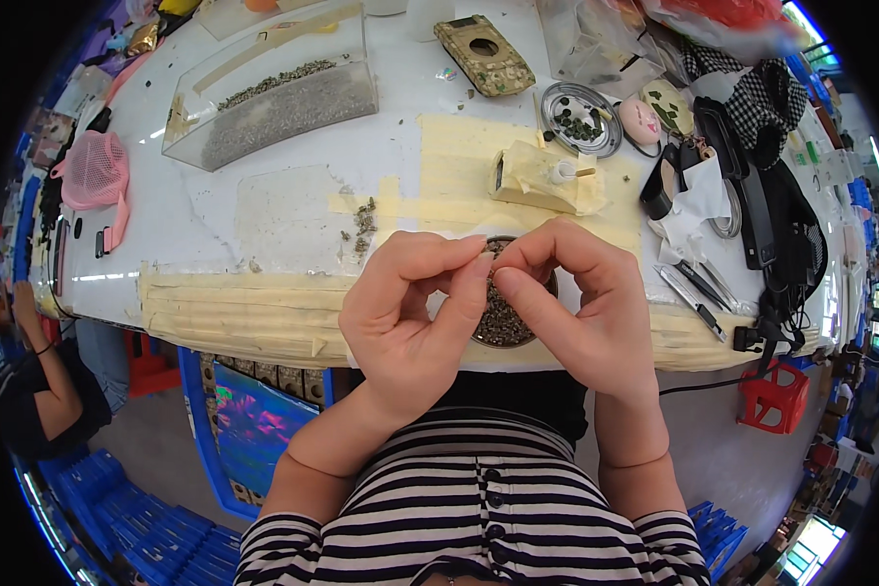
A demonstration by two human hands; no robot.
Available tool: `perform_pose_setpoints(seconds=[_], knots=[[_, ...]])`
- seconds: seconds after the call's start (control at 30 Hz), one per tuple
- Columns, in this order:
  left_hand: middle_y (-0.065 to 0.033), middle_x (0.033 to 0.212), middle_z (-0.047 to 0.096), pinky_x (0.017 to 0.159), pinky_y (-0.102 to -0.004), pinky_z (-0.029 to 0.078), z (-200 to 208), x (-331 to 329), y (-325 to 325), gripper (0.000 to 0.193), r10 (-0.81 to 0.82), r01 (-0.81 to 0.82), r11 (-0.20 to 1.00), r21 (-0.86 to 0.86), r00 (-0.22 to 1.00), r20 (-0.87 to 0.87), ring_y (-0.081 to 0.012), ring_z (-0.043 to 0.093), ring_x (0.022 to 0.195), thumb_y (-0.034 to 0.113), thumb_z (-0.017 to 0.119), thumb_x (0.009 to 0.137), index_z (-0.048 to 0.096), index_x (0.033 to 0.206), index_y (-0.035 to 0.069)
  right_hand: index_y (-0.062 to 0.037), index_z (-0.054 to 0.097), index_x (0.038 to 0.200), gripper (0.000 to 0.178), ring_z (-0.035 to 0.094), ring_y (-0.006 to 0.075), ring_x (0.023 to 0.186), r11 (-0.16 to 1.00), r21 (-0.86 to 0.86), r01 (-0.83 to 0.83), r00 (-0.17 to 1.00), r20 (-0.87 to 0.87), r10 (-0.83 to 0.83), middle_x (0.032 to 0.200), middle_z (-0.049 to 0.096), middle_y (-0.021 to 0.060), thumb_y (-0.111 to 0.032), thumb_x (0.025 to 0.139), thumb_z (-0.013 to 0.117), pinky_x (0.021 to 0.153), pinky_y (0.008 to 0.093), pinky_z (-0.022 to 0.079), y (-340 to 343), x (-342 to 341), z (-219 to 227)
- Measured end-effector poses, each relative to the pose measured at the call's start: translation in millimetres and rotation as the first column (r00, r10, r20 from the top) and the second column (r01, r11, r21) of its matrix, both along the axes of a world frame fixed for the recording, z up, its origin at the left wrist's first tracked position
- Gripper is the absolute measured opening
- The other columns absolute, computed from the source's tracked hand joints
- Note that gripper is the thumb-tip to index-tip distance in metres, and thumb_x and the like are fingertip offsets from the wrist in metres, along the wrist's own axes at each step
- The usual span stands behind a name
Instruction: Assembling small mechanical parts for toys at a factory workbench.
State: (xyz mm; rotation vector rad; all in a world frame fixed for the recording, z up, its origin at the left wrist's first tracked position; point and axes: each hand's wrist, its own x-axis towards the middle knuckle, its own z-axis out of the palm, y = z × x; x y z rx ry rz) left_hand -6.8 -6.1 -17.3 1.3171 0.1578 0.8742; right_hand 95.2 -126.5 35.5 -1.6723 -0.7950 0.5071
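Partly hidden behind both hands [488, 293], round dish [503, 327] of small parts

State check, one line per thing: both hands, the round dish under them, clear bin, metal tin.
left hand: fingertips pinched on a tiny part, too small to identify
right hand: fingertips pinched against the left's
round dish: holding small dark pieces, at table edge
clear bin: open, partly filled with grey bits
metal tin: open, few dark pieces
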Motion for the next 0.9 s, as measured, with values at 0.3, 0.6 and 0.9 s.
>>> perform_pose_setpoints(seconds=[0.3, 0.6, 0.9], knots=[[-0.0072, 0.098, 0.064, 0.071, -0.0209, 0.051, -1, 1, -2, 0.022, 0.042, -0.037, 0.994, 0.102, 0.998, -0.043, -0.0093, 0.061, 0.083, -0.012, 0.068, 0.088, 0.068, 0.109, -0.004, 0.0013, 0.069, 0.086, 0.008, 0.060, 0.0148, 0.072, 1.000, 0.016, 0.012, 0.999, 0.031, -0.012, 0.078, 0.066, 0.0065, -0.005, 0.083, 0.072, 0.067, 0.0279, 0.048, 0, 2, -5], [-0.0074, 0.093, 0.068, 0.070, -0.0213, 0.055, 8, 3, 6, 0.015, -0.138, 0.139, 0.947, -0.288, 0.990, 0.023, -0.0091, 0.066, 0.078, -0.004, 0.067, 0.094, 0.067, 0.109, -0.003, -0.0012, 0.067, 0.085, 0.008, 0.061, 0.0181, 0.071, 0.981, 0.178, 0.074, 0.963, 0.244, -0.116, 0.078, 0.066, 0.0051, -0.001, 0.079, 0.072, 0.066, 0.0285, 0.049, 2, 4, -12], [-0.0075, 0.088, 0.071, 0.071, -0.0231, 0.057, 9, 3, 9, 0.016, -0.146, 0.137, 0.907, -0.398, 0.989, 0.008, -0.0099, 0.067, 0.075, 0.002, 0.067, 0.096, 0.066, 0.110, -0.003, -0.0015, 0.066, 0.089, 0.018, 0.068, 0.0225, 0.078, 0.943, 0.331, 0.030, 0.856, 0.478, -0.195, 0.102, 0.076, 0.0131, 0.006, 0.074, 0.072, 0.071, 0.0310, 0.054, 12, -10, -11]])
